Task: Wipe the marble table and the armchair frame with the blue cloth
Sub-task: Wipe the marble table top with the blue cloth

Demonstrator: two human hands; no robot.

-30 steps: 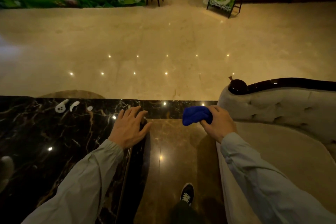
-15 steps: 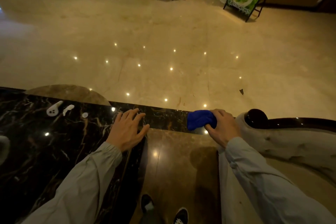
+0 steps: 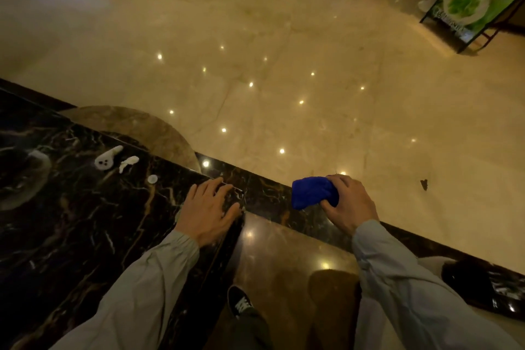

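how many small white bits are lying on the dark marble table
3: a rounded piece with dots farthest left, an irregular scrap just right of it, and a small disc nearest the left hand. Dim light may hide more.

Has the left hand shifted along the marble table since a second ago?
No. The left hand rests flat at the same marble table corner, equally far from the white disc.

L hand (image 3: 208, 209) flat on marble table (image 3: 85, 221), R hand (image 3: 348, 203) gripping blue cloth (image 3: 311, 193)
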